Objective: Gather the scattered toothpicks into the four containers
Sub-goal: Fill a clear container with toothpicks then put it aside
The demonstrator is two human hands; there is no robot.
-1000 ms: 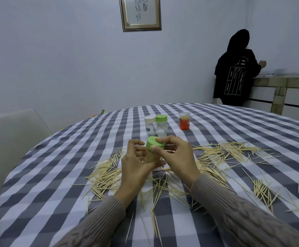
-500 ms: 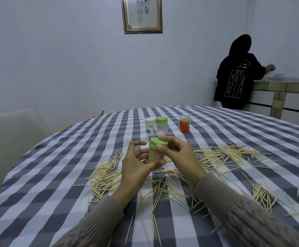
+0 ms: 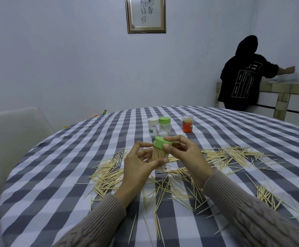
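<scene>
The left hand grips the upright clear plastic toothpick-filled container while the right hand pinches its tilted green plastic lid directly above.

You wear a taupe, grey-brown knitted pullover whose left sleeve shows fine vertical ribbing toward a snug cuff, whose right sleeve shows a raised cable pattern above its ribbed cuff, and both your hands are bare, without rings or watch.
</scene>
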